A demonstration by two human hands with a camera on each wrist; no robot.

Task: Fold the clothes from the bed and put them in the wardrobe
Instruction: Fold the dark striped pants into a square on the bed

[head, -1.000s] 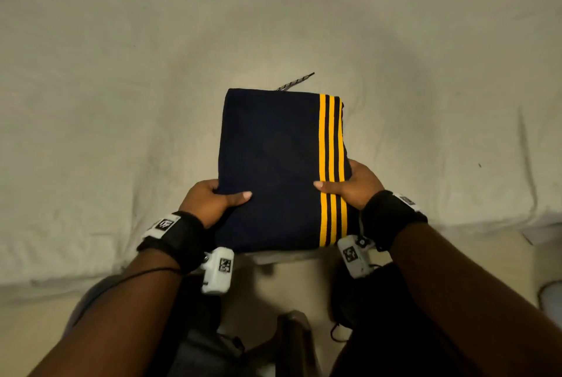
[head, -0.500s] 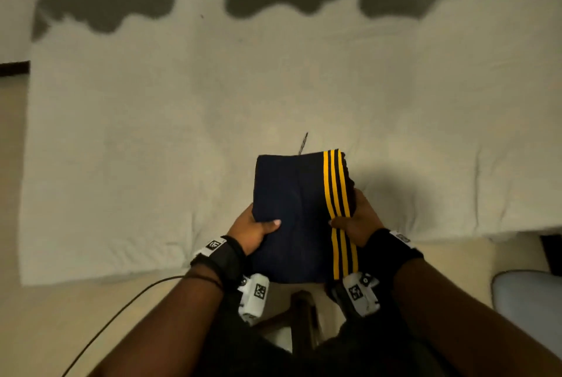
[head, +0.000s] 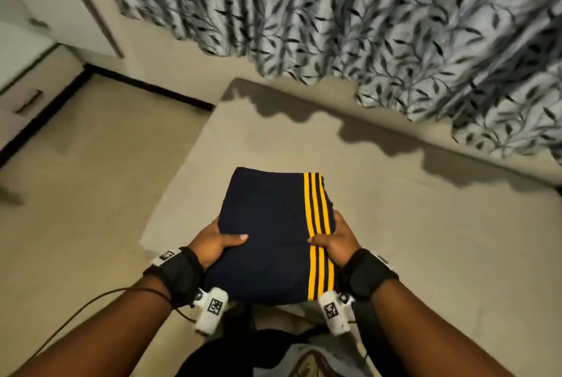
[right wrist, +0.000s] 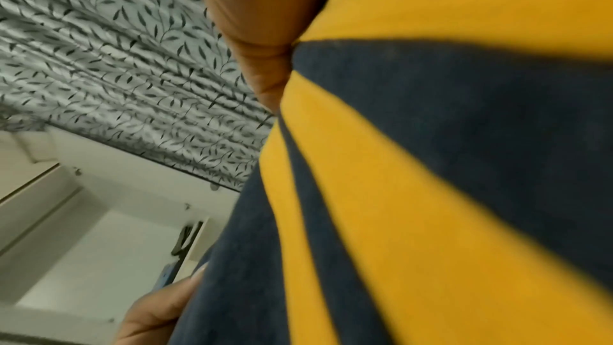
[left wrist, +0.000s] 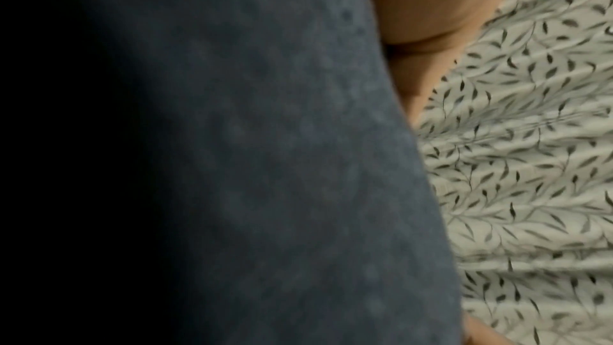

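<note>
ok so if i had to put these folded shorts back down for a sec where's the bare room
The bed is bare from the folded garment out to the curtain's shadow and to the right. The floor left of the bed, up to the drawer unit, is bare too. It is crowded only near the body, where the left hand and right hand grip the garment.

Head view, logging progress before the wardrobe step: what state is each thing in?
Navy garment: folded flat, lifted off the bed, held at both sides.
Left hand: grips the garment's left edge, thumb on top.
Right hand: grips the striped edge, thumb on top.
Curtain: drawn, hanging over the bed.
Drawer: closed.
</note>
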